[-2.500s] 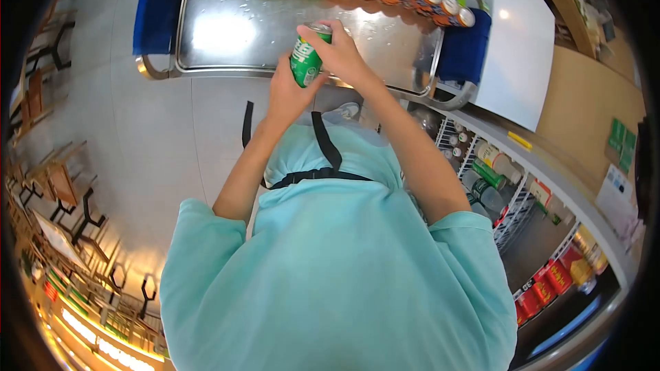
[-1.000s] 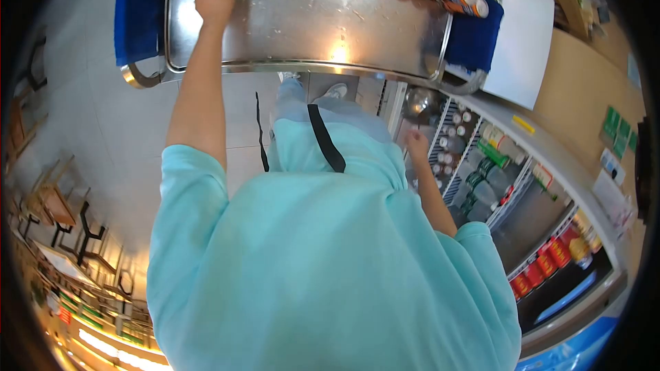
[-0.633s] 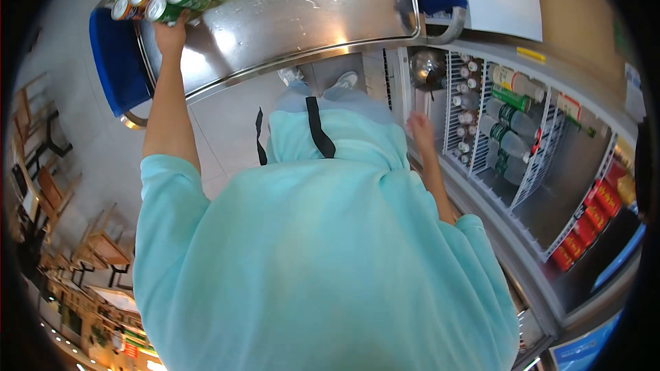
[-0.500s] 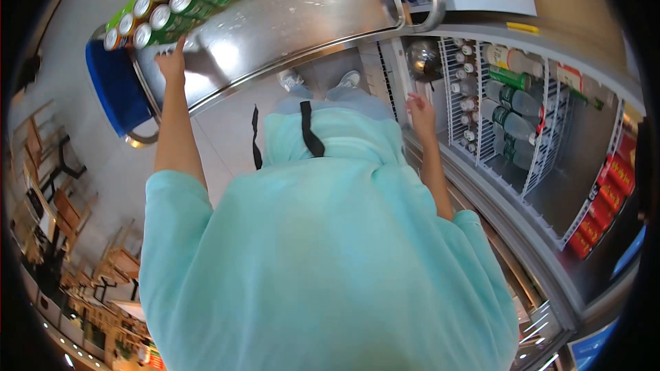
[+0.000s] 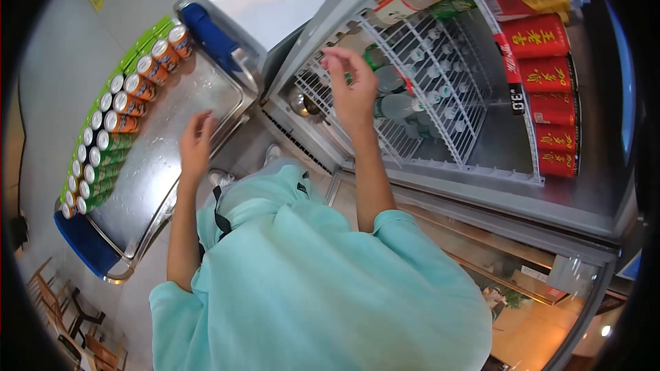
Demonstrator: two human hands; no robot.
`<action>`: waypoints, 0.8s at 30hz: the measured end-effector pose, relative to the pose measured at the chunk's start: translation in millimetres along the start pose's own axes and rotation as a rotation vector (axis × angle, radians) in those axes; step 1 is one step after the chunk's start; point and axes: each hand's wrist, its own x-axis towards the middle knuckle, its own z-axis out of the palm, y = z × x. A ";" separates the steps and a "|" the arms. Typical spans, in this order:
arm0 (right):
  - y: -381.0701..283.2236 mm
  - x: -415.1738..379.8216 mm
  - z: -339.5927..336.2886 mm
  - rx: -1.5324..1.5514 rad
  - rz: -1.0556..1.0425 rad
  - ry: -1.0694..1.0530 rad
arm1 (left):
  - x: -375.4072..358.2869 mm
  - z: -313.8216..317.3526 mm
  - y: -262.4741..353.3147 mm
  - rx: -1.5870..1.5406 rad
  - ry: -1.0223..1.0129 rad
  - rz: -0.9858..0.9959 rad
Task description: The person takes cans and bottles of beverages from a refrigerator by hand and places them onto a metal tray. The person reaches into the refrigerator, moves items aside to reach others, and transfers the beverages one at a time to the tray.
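Observation:
My left hand (image 5: 197,143) hovers above the near edge of a metal cart top (image 5: 175,130), fingers loosely stretched and holding nothing. On the cart's far side, orange cans (image 5: 130,103) and green cans (image 5: 104,158) stand upright in rows along a bright green strip. My right hand (image 5: 354,89) is raised in front of the open drinks fridge (image 5: 405,178), loosely curled with its fingers apart and nothing in them. Behind it are white wire racks (image 5: 457,137) and clear bottles with green labels (image 5: 399,105).
Red cans (image 5: 546,110) line the fridge's right side beside a price strip (image 5: 512,82). A metal bowl (image 5: 302,103) sits at its left corner. Blue padded ends (image 5: 210,34) border the cart. Wooden chairs (image 5: 58,309) stand at lower left.
My view has turned toward the fridge. My left hand has drawn back from the green cans to the cart's near edge, and my right hand has risen in front of the racks.

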 end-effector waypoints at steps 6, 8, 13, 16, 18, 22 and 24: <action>23.2 47.1 -115.2 -0.050 -0.053 0.222 | 27.2 150.8 139.9 -0.009 -0.315 0.375; 39.6 71.4 -153.4 -0.126 -0.082 0.273 | 35.4 198.8 165.3 -0.054 -0.381 0.497; 99.8 150.9 -243.6 -0.712 -0.021 0.282 | 68.5 293.0 232.2 -0.043 -0.411 0.616; 136.4 209.4 -289.5 -1.425 0.003 0.083 | 109.2 347.5 244.6 0.010 -0.245 0.786; 178.8 241.8 -314.2 -1.714 -0.408 0.027 | 134.3 374.8 260.3 0.021 -0.210 0.734; 216.3 262.9 -331.1 -1.922 -1.056 -0.036 | 182.0 423.3 262.9 0.101 -0.118 0.710; 203.8 259.4 -320.9 -1.602 -0.956 -0.012 | 201.1 436.7 258.0 0.114 -0.186 0.678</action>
